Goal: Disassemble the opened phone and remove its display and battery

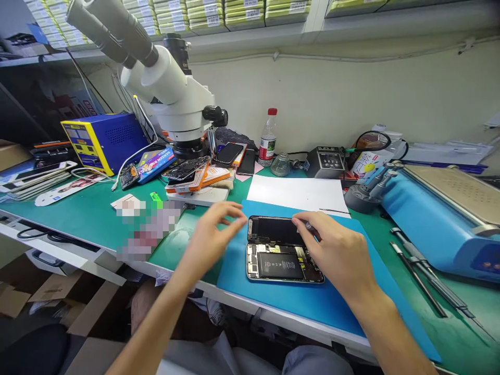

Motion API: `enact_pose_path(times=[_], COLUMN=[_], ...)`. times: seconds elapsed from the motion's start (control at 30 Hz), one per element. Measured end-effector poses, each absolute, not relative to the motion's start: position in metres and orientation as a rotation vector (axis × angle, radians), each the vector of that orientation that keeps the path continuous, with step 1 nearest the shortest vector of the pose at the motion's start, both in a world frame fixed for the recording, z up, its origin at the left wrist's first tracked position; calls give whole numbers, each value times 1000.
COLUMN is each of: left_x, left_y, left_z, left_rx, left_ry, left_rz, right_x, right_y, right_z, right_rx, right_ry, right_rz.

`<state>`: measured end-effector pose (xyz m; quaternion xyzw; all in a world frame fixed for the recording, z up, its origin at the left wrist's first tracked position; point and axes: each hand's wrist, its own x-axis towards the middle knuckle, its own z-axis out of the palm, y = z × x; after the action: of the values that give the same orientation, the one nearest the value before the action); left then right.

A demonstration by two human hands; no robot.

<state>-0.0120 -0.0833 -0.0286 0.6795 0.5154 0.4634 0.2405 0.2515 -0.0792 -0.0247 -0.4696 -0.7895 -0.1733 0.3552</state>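
An opened phone lies on the blue mat, its battery and inner boards showing. Above the phone body (279, 264), the phone screen (273, 229) is folded back with its dark inner side up. My right hand (338, 247) pinches the screen's upper edge between thumb and finger and covers the right part of the phone. A dark grey rod-like tool (313, 231) shows between its fingers; its kind is hidden. My left hand (214, 232) hovers just left of the screen's corner, fingers curved and apart, holding nothing.
The blue mat (250, 297) lies on the green bench. Behind it are white paper (297, 191), a bottle (267, 138) and stacked phones (195, 174) under a microscope (172, 83). At right are a blue machine (437, 219) and a long pen-like tool (433, 276).
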Motion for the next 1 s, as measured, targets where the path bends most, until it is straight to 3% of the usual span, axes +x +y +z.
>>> enact_pose_path(times=[0.1, 0.27, 0.47, 1.0], left_x=[-26, -9, -2, -9], left_y=[-47, 5, 13, 0], left_z=[-16, -25, -43, -31], left_rx=[2053, 2276, 2361, 2116], left_ry=[1622, 1535, 1460, 1490], left_rz=[1163, 928, 822, 1113], right_x=[250, 252, 254, 253], right_y=[-81, -85, -85, -85], right_z=[-26, -28, -28, -28], right_rx=[-1195, -1160, -1141, -1158], right_ry=[-2035, -2013, -2024, -2013], right_rz=[-447, -437, -439, -366])
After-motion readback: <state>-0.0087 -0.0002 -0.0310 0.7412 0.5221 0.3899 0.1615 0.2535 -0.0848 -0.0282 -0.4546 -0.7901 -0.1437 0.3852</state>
